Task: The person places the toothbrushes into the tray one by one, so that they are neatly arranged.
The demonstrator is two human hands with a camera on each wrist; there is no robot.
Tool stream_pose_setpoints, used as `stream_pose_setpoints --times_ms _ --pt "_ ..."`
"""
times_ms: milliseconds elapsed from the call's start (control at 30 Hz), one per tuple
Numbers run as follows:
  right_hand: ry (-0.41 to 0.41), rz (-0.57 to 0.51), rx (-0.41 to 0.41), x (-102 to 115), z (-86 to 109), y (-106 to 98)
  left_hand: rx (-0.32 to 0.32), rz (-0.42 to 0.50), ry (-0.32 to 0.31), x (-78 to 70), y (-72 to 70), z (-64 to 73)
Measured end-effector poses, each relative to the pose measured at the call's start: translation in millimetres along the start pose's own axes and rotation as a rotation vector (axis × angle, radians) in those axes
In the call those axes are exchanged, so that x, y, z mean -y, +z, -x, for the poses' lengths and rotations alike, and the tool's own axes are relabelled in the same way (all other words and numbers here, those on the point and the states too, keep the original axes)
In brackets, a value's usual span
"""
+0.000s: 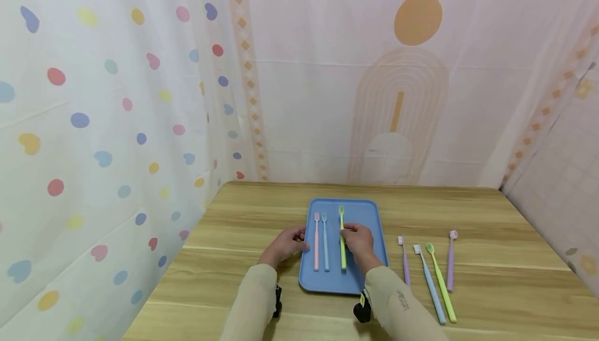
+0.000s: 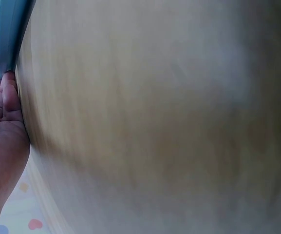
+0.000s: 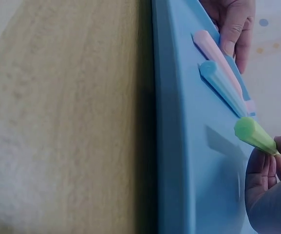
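Observation:
A blue rectangular tray (image 1: 334, 283) lies on the wooden table. On it, side by side toward its left, are a pink toothbrush (image 1: 316, 245) and a light blue toothbrush (image 1: 325, 245), heads pointing away from me. My right hand (image 1: 361, 242) pinches a yellow-green toothbrush (image 1: 343, 259) between thumb and fingers, over the tray just right of the blue one. In the right wrist view, the handle end of this green toothbrush (image 3: 252, 132) stands above the tray surface. My left hand (image 1: 286, 245) grips the tray's left edge, with fingers (image 2: 10, 97) at the rim in the left wrist view.
Right of the tray, on the table (image 1: 505, 289), lie a purple toothbrush (image 1: 405, 264), a blue toothbrush (image 1: 432, 288), a green toothbrush (image 1: 442, 285) and another purple toothbrush (image 1: 451, 265). Patterned curtains (image 1: 309, 91) hang behind the table and along its left side.

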State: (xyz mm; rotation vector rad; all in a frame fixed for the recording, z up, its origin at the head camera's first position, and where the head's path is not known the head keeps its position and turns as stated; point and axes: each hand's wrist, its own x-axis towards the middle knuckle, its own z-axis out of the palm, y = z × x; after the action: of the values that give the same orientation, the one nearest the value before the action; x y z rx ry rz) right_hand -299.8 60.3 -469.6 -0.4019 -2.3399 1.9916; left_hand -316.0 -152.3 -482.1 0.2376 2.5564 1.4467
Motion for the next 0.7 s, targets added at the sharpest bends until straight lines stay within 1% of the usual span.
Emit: stream_pose_setpoints --times_ms 133,333,500,700 --pt "-0.006 0.021 -0.005 0 -1.4 4 0.002 -0.009 0.014 -1.4 -0.1 0.7" --pt "-0.008 0.061 -0.024 -1 -2.7 11 0.009 -0.005 0.015 -2.4 -0.6 2.0" --pt "-0.015 0.090 -0.012 -1 -1.0 15 0.007 0.004 0.010 -3.5 -1.1 2.8" --pt "-0.020 0.112 -0.010 -1 -1.0 18 0.007 -0.011 0.015 -3.0 -0.7 2.1"
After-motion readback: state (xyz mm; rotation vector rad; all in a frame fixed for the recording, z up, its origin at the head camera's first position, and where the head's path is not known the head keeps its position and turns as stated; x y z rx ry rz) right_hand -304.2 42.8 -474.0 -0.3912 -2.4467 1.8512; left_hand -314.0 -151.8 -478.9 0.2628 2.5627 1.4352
